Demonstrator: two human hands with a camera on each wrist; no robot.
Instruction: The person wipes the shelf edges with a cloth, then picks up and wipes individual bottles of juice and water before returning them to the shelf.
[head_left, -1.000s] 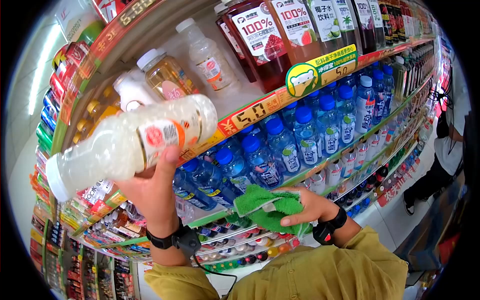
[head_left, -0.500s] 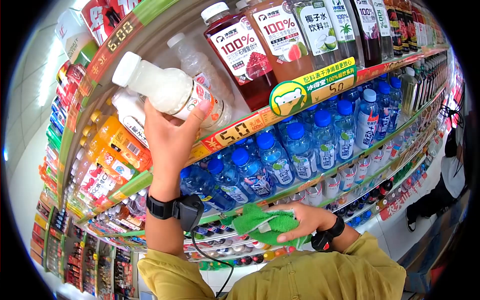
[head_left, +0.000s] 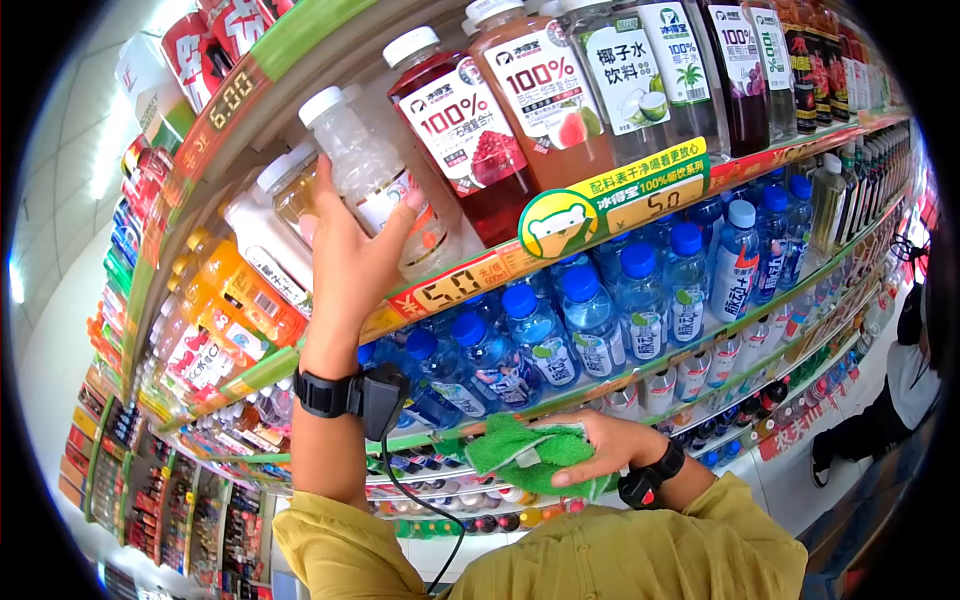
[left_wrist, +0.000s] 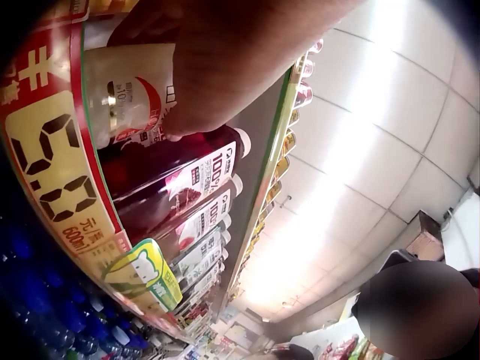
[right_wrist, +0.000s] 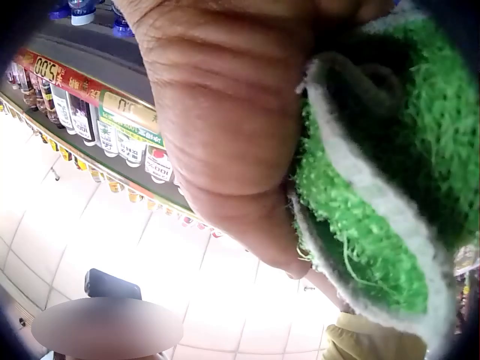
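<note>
My left hand (head_left: 355, 250) reaches onto the upper shelf and grips a clear plastic bottle of cloudy whitish drink (head_left: 352, 150), thumb on one side and fingers on the other. The white-capped bottle now stands on the shelf beside a dark red juice bottle (head_left: 455, 125); in the left wrist view its label (left_wrist: 131, 105) shows just behind the price strip. To its left is a bottle of amber drink (head_left: 292, 190), partly covered by my fingers. Lower down, my right hand (head_left: 620, 445) holds a folded green cloth (head_left: 525, 455) with pale edging, seen close up in the right wrist view.
A price strip (head_left: 450, 292) and a bear sign (head_left: 560, 225) run along the shelf's front edge. Blue-capped bottles (head_left: 590, 320) fill the shelf below. Orange drinks (head_left: 250, 290) stand at the left. Another person (head_left: 890, 390) is in the aisle at the right.
My left hand has brought the whitish bottle from lying sideways in front of the shelf to standing in the row on it. The right hand with the green cloth stays nearly still.
</note>
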